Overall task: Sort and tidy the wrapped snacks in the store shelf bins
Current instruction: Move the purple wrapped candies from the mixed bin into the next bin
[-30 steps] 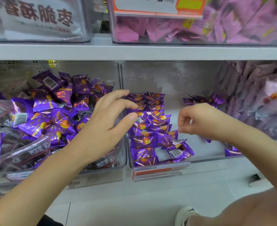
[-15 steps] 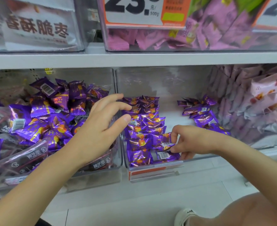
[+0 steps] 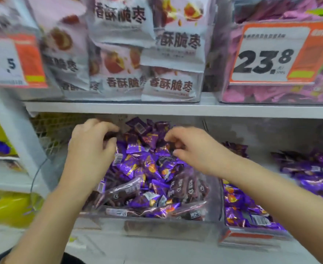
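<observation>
A clear bin on the lower shelf holds a loose heap of purple wrapped snacks, with dark brown wrapped snacks mixed in at the front. My left hand hovers over the heap's back left, fingers curled down onto the wrappers. My right hand is over the back right of the same heap, fingers and thumb curled close together. Blur hides whether either hand holds a snack. The neighbouring bin to the right holds purple snacks in neat rows.
More purple snacks lie loose further right. A white shelf board runs just above my hands and carries pale snack bags and a bin with a 23.8 price tag. Yellow packs sit at the left.
My view has swung left and up. My right hand left the tidy right bin and now sits over the left bin's heap. My left hand moved deeper over that heap.
</observation>
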`<state>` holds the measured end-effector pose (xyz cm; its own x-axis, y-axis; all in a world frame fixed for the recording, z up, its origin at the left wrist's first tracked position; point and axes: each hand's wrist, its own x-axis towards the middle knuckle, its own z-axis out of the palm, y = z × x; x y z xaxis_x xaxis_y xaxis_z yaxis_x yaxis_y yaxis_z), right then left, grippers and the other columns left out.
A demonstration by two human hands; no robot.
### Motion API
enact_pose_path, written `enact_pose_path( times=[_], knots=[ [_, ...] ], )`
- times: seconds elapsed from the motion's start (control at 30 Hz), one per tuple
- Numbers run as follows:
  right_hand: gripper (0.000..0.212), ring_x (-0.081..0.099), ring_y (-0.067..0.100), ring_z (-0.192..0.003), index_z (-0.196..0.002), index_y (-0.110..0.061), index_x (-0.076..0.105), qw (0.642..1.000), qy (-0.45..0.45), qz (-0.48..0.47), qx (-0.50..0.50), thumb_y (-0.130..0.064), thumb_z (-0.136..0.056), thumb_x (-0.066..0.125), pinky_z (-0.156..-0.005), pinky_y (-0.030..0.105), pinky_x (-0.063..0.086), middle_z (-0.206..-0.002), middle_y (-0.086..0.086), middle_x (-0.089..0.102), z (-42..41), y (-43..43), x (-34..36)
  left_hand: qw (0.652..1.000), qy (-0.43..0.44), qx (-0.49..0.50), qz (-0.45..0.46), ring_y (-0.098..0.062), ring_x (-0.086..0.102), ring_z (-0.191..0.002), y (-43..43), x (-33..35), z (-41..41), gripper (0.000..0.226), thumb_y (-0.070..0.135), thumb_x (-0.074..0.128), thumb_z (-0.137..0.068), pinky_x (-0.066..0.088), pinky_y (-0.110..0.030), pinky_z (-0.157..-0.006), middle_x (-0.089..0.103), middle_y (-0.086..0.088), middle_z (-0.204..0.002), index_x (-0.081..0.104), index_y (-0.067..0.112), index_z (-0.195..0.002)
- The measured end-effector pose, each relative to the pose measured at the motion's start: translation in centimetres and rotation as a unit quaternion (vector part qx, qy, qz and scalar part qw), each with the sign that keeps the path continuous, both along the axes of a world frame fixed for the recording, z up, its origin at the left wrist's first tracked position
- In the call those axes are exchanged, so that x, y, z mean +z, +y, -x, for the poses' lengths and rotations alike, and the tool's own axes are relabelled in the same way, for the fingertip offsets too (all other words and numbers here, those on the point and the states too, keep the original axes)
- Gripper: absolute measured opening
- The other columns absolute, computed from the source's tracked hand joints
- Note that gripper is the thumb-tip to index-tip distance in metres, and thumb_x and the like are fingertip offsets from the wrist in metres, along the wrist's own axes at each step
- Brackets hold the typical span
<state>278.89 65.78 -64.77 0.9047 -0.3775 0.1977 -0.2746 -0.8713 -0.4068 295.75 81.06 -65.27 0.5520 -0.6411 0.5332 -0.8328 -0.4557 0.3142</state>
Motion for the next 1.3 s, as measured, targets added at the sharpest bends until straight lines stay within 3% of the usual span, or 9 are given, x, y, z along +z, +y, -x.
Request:
enact_pose_path(
  times=[0.2, 0.37, 0.47, 0.63, 0.77, 0.9, 1.03, 1.2, 1.3],
  knots=[
    [0.063, 0.042, 0.027, -0.128, -0.141, -0.025, 0.033, 0.997, 0.031, 0.065, -0.013, -0.05, -0.087, 0.054, -0.1, 0.032, 0.037, -0.144, 0.005, 0.042, -8.5, -1.7, -1.1, 0.998, 0.014, 0.052, -0.018, -0.037, 0.045, -0.109, 1.4, -0.9, -1.3, 0.029, 0.019, 0.069, -0.077, 0.034, -0.044, -0.094, 0.053, -0.009, -0.111, 0.067, 0.02, -0.106],
    [0.075, 0.026, 0.032, -0.14, -0.145, -0.046, 0.003, 0.987, 0.155, 0.051, 0.012, -0.069, -0.084, 0.04, -0.111, 0.043, 0.029, -0.158, -0.004, 0.012, -11.7, -2.1, -2.1, 0.997, 0.049, 0.052, -0.01, -0.032, 0.041, -0.118, 2.1, -1.0, -2.2, 0.032, 0.019, 0.066, -0.08, 0.028, -0.039, -0.099, 0.05, -0.009, -0.12, 0.063, 0.021, -0.112],
    [0.082, 0.027, 0.033, -0.138, -0.143, -0.049, 0.008, 0.977, 0.199, 0.077, 0.024, -0.077, -0.074, 0.045, -0.109, 0.045, 0.032, -0.155, -0.002, 0.016, -11.7, -2.7, -2.3, 0.996, 0.073, 0.052, -0.007, -0.03, 0.037, -0.122, 2.4, -0.8, -2.4, 0.033, 0.019, 0.062, -0.083, 0.025, -0.036, -0.102, 0.047, -0.007, -0.126, 0.061, 0.022, -0.116],
    [0.063, 0.047, 0.031, -0.117, -0.136, -0.034, 0.038, 0.977, 0.183, 0.103, 0.047, -0.057, -0.081, 0.058, -0.101, 0.037, 0.039, -0.134, 0.007, 0.035, -9.9, -1.3, -2.1, 0.994, 0.1, 0.051, -0.006, -0.027, 0.032, -0.125, 2.9, -0.6, -2.3, 0.035, 0.018, 0.058, -0.086, 0.023, -0.034, -0.104, 0.044, -0.004, -0.13, 0.057, 0.023, -0.12],
    [0.058, 0.054, 0.021, -0.1, -0.129, -0.028, 0.044, 0.982, 0.176, 0.019, 0.069, -0.036, -0.078, 0.07, -0.089, 0.033, 0.045, -0.123, 0.003, 0.05, -7.6, -0.9, -2.2, 0.993, 0.106, 0.052, -0.006, -0.027, 0.031, -0.127, 3.0, -0.5, -2.3, 0.035, 0.017, 0.056, -0.087, 0.023, -0.034, -0.104, 0.044, -0.004, -0.132, 0.056, 0.023, -0.121],
    [0.069, 0.052, 0.02, -0.11, -0.133, -0.028, 0.042, 0.984, 0.166, -0.017, 0.063, -0.032, -0.073, 0.077, -0.095, 0.032, 0.042, -0.127, 0.0, 0.053, -6.0, -1.1, -2.3, 0.993, 0.113, 0.041, 0.001, -0.026, 0.03, -0.125, 2.8, -0.3, -1.6, 0.035, 0.015, 0.055, -0.089, 0.023, -0.033, -0.102, 0.041, -0.003, -0.133, 0.055, 0.022, -0.123],
    [0.084, 0.04, 0.021, -0.131, -0.145, -0.037, 0.025, 0.985, 0.166, -0.033, 0.041, -0.047, -0.075, 0.071, -0.106, 0.028, 0.035, -0.147, 0.001, 0.035, -5.8, -0.7, -2.6, 0.993, 0.116, 0.022, 0.017, -0.024, 0.033, -0.12, 2.4, -0.3, -1.0, 0.032, 0.015, 0.056, -0.089, 0.025, -0.031, -0.098, 0.043, -0.001, -0.127, 0.056, 0.021, -0.12],
    [0.062, 0.05, 0.017, -0.118, -0.137, -0.042, 0.036, 0.981, 0.163, 0.099, 0.022, -0.051, -0.081, 0.062, -0.091, 0.036, 0.046, -0.132, -0.009, 0.051, -6.1, 0.1, -2.4, 0.994, 0.107, -0.013, 0.034, -0.02, 0.036, -0.116, 1.5, -0.5, -0.1, 0.03, 0.012, 0.055, -0.087, 0.03, -0.027, -0.095, 0.046, 0.002, -0.12, 0.059, 0.021, -0.116],
    [0.047, 0.053, 0.018, -0.113, -0.13, -0.04, 0.047, 0.992, 0.109, 0.068, -0.003, -0.038, -0.085, 0.061, -0.091, 0.037, 0.047, -0.126, -0.008, 0.056, -6.2, 0.5, -2.8, 0.993, 0.111, -0.031, 0.034, -0.018, 0.037, -0.113, 1.0, -0.6, 0.4, 0.03, 0.011, 0.055, -0.087, 0.026, -0.021, -0.09, 0.046, 0.004, -0.118, 0.059, 0.021, -0.116]
  ],
)
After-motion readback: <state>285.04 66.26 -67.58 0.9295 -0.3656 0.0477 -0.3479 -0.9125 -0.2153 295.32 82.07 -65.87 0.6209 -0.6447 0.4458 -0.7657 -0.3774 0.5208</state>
